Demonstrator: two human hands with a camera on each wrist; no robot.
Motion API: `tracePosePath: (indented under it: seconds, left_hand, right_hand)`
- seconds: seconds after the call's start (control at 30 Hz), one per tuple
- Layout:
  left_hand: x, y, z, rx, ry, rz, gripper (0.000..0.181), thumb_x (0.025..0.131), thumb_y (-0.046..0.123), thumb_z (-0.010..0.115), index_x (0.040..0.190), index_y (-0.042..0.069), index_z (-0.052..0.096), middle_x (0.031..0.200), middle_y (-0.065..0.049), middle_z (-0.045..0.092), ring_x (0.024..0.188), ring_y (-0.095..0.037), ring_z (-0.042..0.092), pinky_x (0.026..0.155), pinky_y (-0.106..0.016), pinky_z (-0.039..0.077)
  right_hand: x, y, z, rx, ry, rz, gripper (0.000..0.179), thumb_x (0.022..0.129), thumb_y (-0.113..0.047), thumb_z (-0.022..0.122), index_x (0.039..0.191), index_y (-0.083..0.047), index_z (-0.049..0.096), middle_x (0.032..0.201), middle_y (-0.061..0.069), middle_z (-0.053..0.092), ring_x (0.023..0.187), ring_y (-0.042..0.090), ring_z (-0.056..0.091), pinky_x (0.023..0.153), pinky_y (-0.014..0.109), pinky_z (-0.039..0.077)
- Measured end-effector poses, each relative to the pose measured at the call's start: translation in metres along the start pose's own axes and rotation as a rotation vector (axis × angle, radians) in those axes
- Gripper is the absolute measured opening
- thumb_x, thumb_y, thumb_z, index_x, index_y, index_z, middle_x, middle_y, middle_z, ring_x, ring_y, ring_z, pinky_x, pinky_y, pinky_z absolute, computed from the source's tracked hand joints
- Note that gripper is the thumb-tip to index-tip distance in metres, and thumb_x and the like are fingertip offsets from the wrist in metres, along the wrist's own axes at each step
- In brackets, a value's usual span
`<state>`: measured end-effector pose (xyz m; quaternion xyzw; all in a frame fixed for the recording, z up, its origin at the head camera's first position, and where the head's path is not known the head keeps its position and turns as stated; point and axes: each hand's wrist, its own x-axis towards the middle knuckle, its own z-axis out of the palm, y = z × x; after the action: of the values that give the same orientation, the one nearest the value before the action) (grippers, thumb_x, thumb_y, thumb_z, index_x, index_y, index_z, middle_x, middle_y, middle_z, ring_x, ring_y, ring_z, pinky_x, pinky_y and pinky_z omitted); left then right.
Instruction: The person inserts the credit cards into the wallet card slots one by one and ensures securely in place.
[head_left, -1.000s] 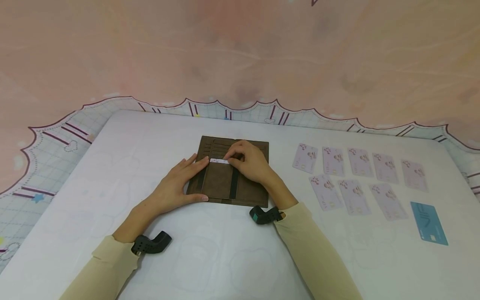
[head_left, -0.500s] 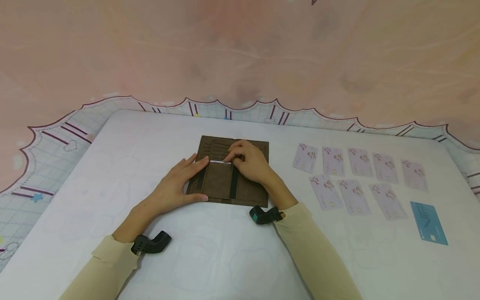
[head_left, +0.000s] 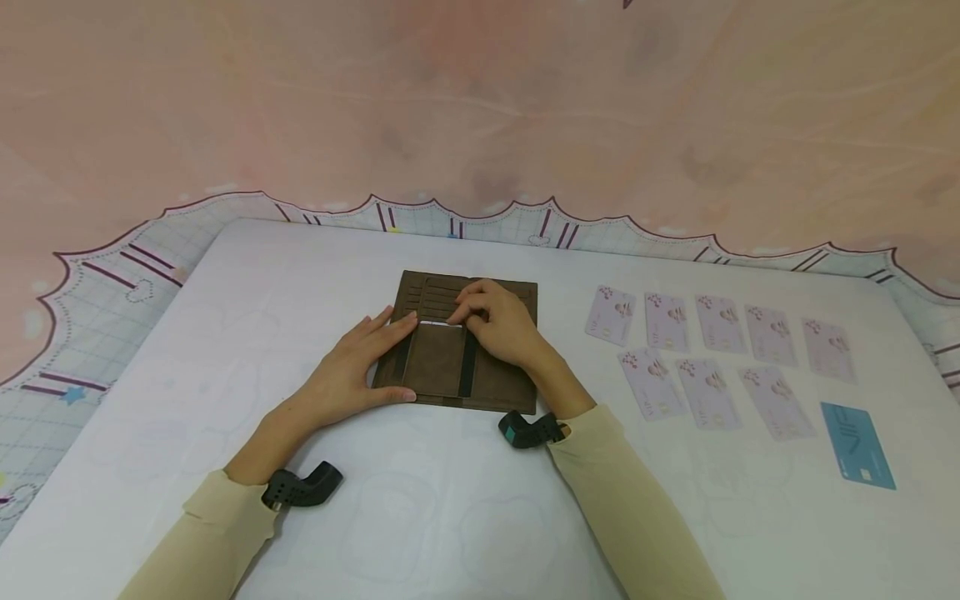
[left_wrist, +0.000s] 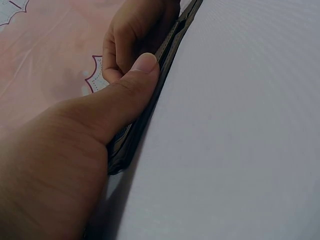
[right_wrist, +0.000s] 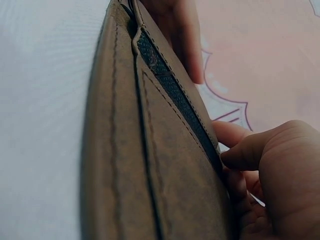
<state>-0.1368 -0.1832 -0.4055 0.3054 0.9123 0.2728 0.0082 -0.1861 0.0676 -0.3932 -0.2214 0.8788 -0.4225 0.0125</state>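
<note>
A brown wallet (head_left: 431,362) lies spread on the white table. A thin white edge of a card (head_left: 438,323) shows at the mouth of its middle pocket; the pocket covers the rest. My left hand (head_left: 352,367) presses the wallet's left side, fingers extended, thumb on the near edge, as the thumb (left_wrist: 145,65) also shows in the left wrist view. Over the wallet's right half, my right hand (head_left: 498,325) is curled, index finger and thumb pinching at the card's top right corner. In the right wrist view the thumb (right_wrist: 245,152) touches the pocket's rim.
Two rows of pale pink cards (head_left: 722,325) lie to the right of the wallet. A blue card (head_left: 858,446) sits nearer the table's right side. A patterned cloth (head_left: 480,125) hangs behind the table (head_left: 450,517).
The card has slid down into the middle pocket, from a printed strip showing to a thin white edge. Both hands stay nearly in place.
</note>
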Motion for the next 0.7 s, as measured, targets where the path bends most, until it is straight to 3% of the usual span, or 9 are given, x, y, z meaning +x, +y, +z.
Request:
tracePosePath:
  seconds: [0.43, 0.7]
  left_hand:
    - [-0.0004, 0.0005, -0.0001, 0.008, 0.003, 0.013, 0.09, 0.078, 0.044, 0.077, 0.151, 0.015, 0.032, 0.153, -0.006, 0.032, 0.143, -0.032, 0.016, 0.114, -0.053, 0.013]
    - [0.0001, 0.0008, -0.0006, 0.037, 0.009, 0.078, 0.087, 0.079, 0.044, 0.076, 0.148, 0.011, 0.036, 0.153, -0.007, 0.032, 0.144, -0.031, 0.015, 0.115, -0.048, 0.01]
  right_hand:
    - [-0.0003, 0.0003, 0.0003, -0.009, 0.012, -0.017, 0.024, 0.092, -0.001, 0.056, 0.089, -0.013, 0.076, 0.113, 0.003, 0.058, 0.102, 0.018, 0.055, 0.085, 0.033, 0.045]
    - [-0.0001, 0.0004, 0.0009, -0.006, 0.022, -0.008, 0.025, 0.092, 0.001, 0.054, 0.088, -0.012, 0.076, 0.112, 0.003, 0.059, 0.094, 0.016, 0.054, 0.076, 0.028, 0.045]
